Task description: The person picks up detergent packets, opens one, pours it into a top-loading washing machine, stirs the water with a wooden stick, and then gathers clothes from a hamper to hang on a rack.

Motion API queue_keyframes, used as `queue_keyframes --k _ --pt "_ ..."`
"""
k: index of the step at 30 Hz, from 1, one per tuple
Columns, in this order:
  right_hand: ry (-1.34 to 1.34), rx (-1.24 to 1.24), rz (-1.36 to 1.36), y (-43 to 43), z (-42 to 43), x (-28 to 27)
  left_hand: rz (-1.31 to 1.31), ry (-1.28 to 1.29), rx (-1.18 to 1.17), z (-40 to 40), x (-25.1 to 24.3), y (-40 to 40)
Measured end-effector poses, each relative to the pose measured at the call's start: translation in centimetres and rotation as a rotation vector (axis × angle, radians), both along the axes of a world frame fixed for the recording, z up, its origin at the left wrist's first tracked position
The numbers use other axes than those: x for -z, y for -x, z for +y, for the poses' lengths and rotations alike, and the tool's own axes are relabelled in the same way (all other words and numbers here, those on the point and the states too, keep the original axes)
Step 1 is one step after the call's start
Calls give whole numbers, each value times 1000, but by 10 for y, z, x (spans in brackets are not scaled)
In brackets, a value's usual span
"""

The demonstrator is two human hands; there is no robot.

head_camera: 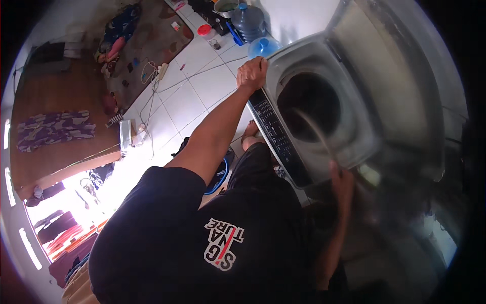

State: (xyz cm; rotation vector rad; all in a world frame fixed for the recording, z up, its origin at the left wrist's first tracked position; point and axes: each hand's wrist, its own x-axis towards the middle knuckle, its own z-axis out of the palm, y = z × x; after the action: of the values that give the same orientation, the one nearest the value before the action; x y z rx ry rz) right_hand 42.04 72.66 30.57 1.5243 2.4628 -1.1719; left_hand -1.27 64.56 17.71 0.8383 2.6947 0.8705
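A top-loading washing machine [351,125] stands at the right with its lid [395,91] raised and its dark round drum opening [309,106] showing. My left hand [252,73] rests with curled fingers on the front corner of the machine, beside the end of the black control panel [275,135]. Near the machine's other corner, my right hand [341,182] is closed on a thin, pale hose or stream-like length [317,129] that curves over the drum opening; motion blur hides its exact kind. The inside of the drum is too dark to read.
Beyond the machine stand blue water jugs [248,24], a red-lidded container [205,31] and a glass [215,44]. Cables [152,91] cross the tiled floor. A person [115,45] lies on a rug at the upper left. A blue-rimmed basket [224,174] sits near my legs.
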Motion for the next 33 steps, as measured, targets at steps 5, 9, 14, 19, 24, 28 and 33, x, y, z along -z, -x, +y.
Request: queue_keyframes --k 5,9,14,19,24,28,33 --pt "16 21 -50 -19 8 8 -31 22 -9 -3 -6 1" --pt "-144 38 -73 -11 10 3 -28 40 6 -1 -7 -1" --pt "-173 121 -11 11 12 -5 -46 65 -13 -1 -14 -3" --pt "-115 308 -99 -15 16 -4 31 81 -12 -1 -8 -2" --pt "-163 261 -194 -57 6 13 35 63 -3 0 -3 -2" --pt "-66 165 -164 -39 -6 -12 -15 108 -11 0 -11 -5" --pt "-21 158 -136 -24 -15 -16 10 94 -5 0 -9 -4"
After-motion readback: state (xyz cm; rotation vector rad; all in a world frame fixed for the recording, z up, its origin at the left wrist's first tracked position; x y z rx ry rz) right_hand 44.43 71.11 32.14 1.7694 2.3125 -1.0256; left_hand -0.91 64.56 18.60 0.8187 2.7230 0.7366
